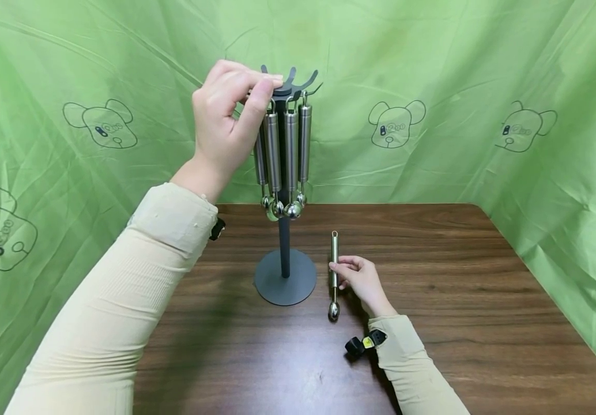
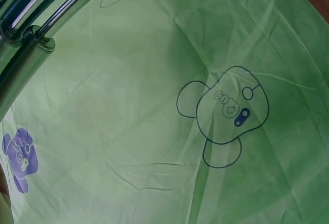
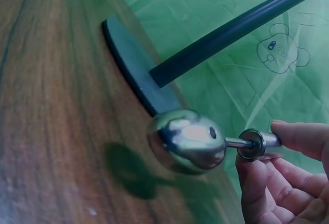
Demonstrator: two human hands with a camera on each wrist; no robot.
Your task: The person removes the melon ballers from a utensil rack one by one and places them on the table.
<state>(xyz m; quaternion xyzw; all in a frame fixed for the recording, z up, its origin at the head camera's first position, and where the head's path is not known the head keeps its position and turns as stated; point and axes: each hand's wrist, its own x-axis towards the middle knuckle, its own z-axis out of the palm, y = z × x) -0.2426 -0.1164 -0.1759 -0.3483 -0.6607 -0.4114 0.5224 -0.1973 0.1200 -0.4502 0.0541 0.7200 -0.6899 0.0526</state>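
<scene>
My left hand point(image 1: 230, 109) grips the hooked top of a dark grey utensil stand point(image 1: 285, 242), thumb and index finger at its hub. Several melon ballers point(image 1: 290, 144) with brushed steel handles hang from the hooks, scoops down; in the left wrist view only part of the hanging steel handles point(image 2: 23, 64) shows. To the right of the stand's base, my right hand point(image 1: 362, 282) pinches another melon baller point(image 1: 334, 276) by its handle. Its loop points away and its rounded scoop point(image 3: 187, 142) points toward me, held above the table with a shadow beneath.
The stand's round base point(image 1: 272, 288) rests on a brown wood-grain table point(image 1: 459, 300). Green cloth point(image 1: 433, 52) printed with bear faces hangs around the back and both sides. Each wrist wears a black camera point(image 1: 355, 347) on a strap.
</scene>
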